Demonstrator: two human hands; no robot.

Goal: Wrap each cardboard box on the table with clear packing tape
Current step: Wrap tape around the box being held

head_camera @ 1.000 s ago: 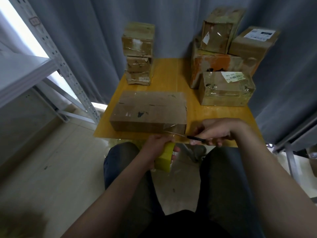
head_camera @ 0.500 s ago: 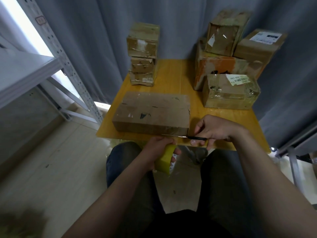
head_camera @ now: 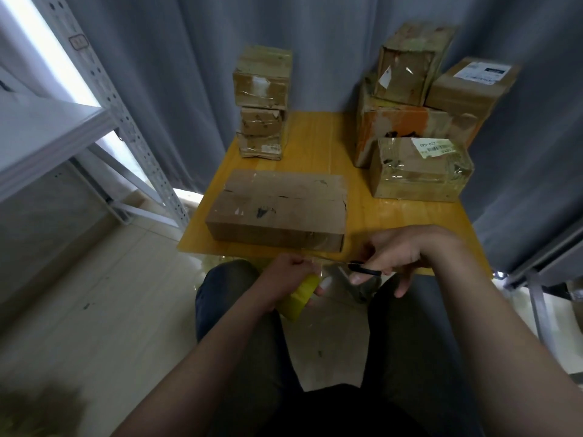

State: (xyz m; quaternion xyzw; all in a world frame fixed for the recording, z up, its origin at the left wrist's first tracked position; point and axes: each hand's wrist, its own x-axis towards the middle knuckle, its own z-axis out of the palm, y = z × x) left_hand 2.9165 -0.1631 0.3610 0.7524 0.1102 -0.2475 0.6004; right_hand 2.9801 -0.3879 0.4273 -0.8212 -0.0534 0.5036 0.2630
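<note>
A long flat cardboard box lies near the front edge of the yellow wooden table. Just below that edge my left hand grips a yellow roll of clear tape. A thin strip of tape runs from the roll toward the box's front right corner. My right hand holds a small black-handled cutter against that strip, between the roll and the box.
A stack of three small taped boxes stands at the table's back left. Several larger boxes are piled at the back right. Grey curtains hang behind, a white metal shelf is at left, and my knees sit under the table edge.
Both hands have dropped slightly below the table edge and away from the box. The right hand's cutter stays on the tape strip.
</note>
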